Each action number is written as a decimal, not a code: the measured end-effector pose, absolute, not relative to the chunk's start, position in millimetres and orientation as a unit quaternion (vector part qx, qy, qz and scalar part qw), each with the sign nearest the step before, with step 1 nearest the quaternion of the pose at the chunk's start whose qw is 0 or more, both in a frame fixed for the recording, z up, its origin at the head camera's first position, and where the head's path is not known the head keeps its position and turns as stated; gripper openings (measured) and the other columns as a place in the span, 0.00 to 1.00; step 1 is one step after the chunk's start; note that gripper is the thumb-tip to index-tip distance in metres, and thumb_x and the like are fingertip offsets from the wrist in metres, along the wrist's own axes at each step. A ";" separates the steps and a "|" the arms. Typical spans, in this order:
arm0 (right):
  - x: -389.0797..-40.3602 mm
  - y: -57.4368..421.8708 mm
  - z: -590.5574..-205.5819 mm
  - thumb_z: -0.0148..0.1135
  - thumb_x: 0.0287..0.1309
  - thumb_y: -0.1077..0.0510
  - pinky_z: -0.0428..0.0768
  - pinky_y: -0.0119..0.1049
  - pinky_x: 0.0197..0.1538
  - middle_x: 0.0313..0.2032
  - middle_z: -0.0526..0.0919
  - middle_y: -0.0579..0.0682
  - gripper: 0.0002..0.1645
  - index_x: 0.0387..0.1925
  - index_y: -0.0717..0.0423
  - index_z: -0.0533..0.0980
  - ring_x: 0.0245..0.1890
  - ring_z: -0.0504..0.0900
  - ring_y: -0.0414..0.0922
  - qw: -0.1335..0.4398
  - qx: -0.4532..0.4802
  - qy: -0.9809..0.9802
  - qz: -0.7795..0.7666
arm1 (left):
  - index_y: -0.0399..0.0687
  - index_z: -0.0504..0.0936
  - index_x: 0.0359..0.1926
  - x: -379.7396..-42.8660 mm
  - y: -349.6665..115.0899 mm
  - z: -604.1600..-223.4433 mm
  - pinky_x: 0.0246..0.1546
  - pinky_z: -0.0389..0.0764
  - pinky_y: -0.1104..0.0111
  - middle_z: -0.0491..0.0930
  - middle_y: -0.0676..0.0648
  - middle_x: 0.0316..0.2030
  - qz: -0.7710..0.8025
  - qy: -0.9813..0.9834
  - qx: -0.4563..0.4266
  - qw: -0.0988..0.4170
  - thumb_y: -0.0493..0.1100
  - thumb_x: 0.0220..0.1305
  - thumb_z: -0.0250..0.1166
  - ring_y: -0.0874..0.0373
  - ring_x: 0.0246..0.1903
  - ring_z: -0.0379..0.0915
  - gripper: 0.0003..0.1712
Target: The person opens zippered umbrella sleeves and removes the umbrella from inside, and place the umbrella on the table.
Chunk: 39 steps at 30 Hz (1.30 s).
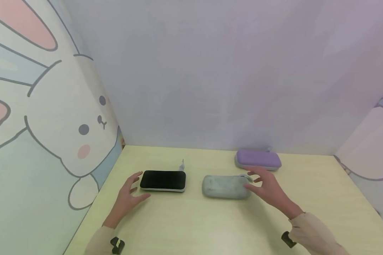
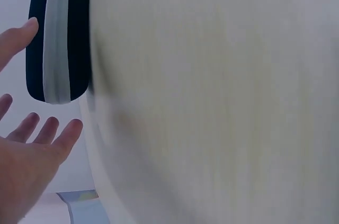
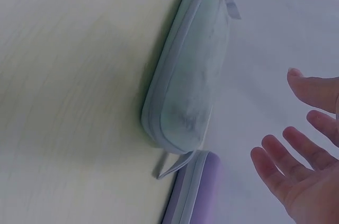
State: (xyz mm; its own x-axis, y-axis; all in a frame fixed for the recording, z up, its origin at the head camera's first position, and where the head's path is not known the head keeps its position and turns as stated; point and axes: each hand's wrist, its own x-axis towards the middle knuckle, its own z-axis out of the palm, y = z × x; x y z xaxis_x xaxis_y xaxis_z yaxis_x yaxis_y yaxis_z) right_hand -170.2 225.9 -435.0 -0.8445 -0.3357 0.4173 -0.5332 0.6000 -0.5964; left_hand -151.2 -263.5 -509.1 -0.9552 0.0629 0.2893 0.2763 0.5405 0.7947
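A black zip case (image 1: 163, 180) with a pale zipper band lies flat on the table at left. My left hand (image 1: 127, 196) is beside its left end, thumb and fingers spread apart; in the left wrist view the thumb overlaps the edge of the black case (image 2: 78, 33), and I cannot tell whether it touches. To the right lies a grey-green zip case (image 1: 225, 187) with a small strap at its right end. My right hand (image 1: 269, 189) hovers by that end, fingers loosely bent and holding nothing. In the right wrist view, this hand (image 3: 304, 171) is apart from the grey-green case (image 3: 190, 75).
A purple zip case (image 1: 258, 158) lies farther back, near the rear wall (image 1: 210, 88). All three cases sit on a pale wood-look table (image 1: 191, 226). Cartoon-rabbit panels (image 1: 57, 117) stand at the sides.
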 end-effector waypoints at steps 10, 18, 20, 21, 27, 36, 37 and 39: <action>-196.4 191.0 -432.8 0.72 0.47 0.63 0.80 0.42 0.37 0.53 0.78 0.55 0.31 0.55 0.59 0.74 0.45 0.79 0.53 0.074 0.263 -0.871 0.408 | 0.49 0.62 0.68 -170.8 -270.1 -508.5 0.51 0.72 0.49 0.61 0.45 0.66 -0.485 -0.863 -0.117 0.077 0.44 0.46 0.76 0.42 0.63 0.58 0.48; -214.6 163.0 -434.2 0.73 0.46 0.62 0.79 0.35 0.32 0.48 0.80 0.54 0.27 0.51 0.57 0.77 0.38 0.81 0.54 0.034 0.268 -0.853 0.446 | 0.47 0.62 0.67 -174.7 -269.9 -503.9 0.51 0.69 0.43 0.60 0.41 0.66 -0.498 -0.856 -0.130 0.052 0.38 0.48 0.74 0.39 0.63 0.56 0.46; -219.0 157.9 -436.5 0.72 0.47 0.62 0.79 0.34 0.33 0.47 0.80 0.55 0.26 0.51 0.57 0.77 0.38 0.81 0.54 0.029 0.272 -0.852 0.446 | 0.43 0.63 0.67 -173.4 -267.4 -498.5 0.51 0.69 0.42 0.61 0.39 0.65 -0.508 -0.849 -0.135 0.045 0.35 0.48 0.74 0.38 0.63 0.56 0.45; -220.9 155.0 -436.8 0.72 0.47 0.62 0.79 0.34 0.33 0.47 0.80 0.55 0.26 0.51 0.57 0.77 0.38 0.81 0.54 0.024 0.271 -0.851 0.448 | 0.42 0.63 0.66 -172.5 -266.1 -495.1 0.52 0.68 0.42 0.62 0.37 0.65 -0.512 -0.847 -0.136 0.041 0.34 0.48 0.74 0.37 0.63 0.56 0.44; -232.8 132.3 -435.8 0.71 0.48 0.63 0.79 0.36 0.37 0.47 0.80 0.57 0.25 0.50 0.59 0.77 0.40 0.81 0.57 -0.013 0.277 -0.842 0.463 | 0.37 0.65 0.64 -169.7 -262.5 -478.4 0.53 0.68 0.44 0.63 0.33 0.63 -0.517 -0.843 -0.144 0.020 0.31 0.47 0.73 0.39 0.62 0.57 0.42; -252.3 97.5 -438.5 0.68 0.49 0.66 0.80 0.36 0.36 0.45 0.80 0.56 0.21 0.49 0.58 0.78 0.39 0.82 0.51 -0.071 0.284 -0.847 0.444 | 0.38 0.70 0.62 -177.4 -261.9 -478.6 0.56 0.64 0.42 0.61 0.35 0.65 -0.507 -0.850 -0.140 0.000 0.33 0.46 0.75 0.39 0.65 0.53 0.40; -254.4 94.8 -439.0 0.68 0.49 0.66 0.80 0.36 0.36 0.45 0.81 0.56 0.21 0.48 0.58 0.78 0.38 0.82 0.50 -0.077 0.283 -0.848 0.442 | 0.39 0.70 0.61 -179.0 -262.1 -480.6 0.56 0.64 0.42 0.62 0.35 0.65 -0.508 -0.850 -0.139 -0.002 0.33 0.45 0.75 0.39 0.65 0.53 0.40; -258.3 90.1 -439.3 0.67 0.50 0.67 0.80 0.36 0.36 0.44 0.81 0.55 0.20 0.48 0.58 0.78 0.38 0.83 0.49 -0.087 0.284 -0.850 0.435 | 0.40 0.70 0.61 -182.5 -263.5 -486.0 0.56 0.64 0.42 0.62 0.36 0.65 -0.507 -0.851 -0.141 -0.004 0.34 0.45 0.75 0.40 0.65 0.53 0.39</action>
State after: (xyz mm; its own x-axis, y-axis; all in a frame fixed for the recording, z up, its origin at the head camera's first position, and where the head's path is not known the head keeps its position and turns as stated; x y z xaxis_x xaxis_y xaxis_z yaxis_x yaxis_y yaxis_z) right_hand -258.3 90.1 -439.3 -0.8234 -0.5586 0.0997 -0.4078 0.4605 -0.7885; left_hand -182.5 -263.5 -486.0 -0.9604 0.2432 0.1359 0.2353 0.4469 0.8631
